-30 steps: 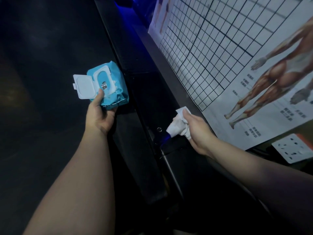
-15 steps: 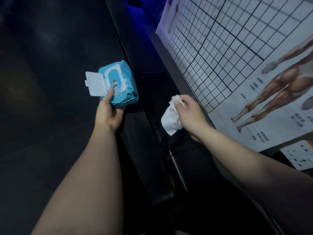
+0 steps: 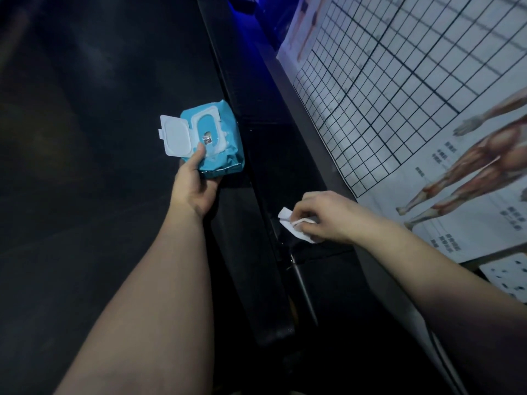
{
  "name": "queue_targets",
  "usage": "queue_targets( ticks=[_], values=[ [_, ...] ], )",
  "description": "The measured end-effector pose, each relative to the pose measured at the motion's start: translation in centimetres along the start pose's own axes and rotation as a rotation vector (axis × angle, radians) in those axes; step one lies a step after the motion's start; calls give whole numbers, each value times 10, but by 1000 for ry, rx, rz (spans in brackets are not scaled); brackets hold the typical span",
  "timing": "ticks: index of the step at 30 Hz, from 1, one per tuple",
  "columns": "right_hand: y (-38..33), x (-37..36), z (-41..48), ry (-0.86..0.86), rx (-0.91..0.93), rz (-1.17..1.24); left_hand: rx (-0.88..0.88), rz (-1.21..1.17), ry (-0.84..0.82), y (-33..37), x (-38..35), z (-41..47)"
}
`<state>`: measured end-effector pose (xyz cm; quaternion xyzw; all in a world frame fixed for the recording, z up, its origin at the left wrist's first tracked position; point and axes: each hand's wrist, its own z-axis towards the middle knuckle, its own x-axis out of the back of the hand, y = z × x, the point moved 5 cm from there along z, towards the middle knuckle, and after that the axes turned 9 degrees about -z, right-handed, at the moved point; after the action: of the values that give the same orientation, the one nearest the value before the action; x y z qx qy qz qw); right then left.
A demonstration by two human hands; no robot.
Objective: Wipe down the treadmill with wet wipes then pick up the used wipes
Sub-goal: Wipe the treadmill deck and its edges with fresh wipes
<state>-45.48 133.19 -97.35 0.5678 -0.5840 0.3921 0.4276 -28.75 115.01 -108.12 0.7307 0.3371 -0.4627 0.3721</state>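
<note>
Your right hand [image 3: 328,215], pinching a wipe [image 3: 288,223], sat in the narrow channel between the treadmill's side rail [image 3: 256,132] and the wall poster [image 3: 399,81], which closed off the right side just beside your knuckles. Your left hand [image 3: 196,189] held the wipes pack [image 3: 216,146], lid [image 3: 174,135] flipped open, over the rail's inner edge. The broad dark belt [image 3: 99,138] lay open at left. A slim metal strut [image 3: 305,289] stood just below your right hand; a white socket strip [image 3: 510,280] lay near your forearm.
</note>
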Motion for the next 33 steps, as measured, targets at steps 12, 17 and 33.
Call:
queue_targets(
  ticks=[12, 17, 33],
  values=[
    [-13, -7, 17, 75, -62, -107, 11, -3, 5, -1, 0, 1],
    [-10, -10, 19, 107, -83, -32, 2, 17, 14, -1, 3, 4],
    [-29, 24, 29, 42, 534, -414, 31, 21, 7, -1, 6, 5]
  ],
)
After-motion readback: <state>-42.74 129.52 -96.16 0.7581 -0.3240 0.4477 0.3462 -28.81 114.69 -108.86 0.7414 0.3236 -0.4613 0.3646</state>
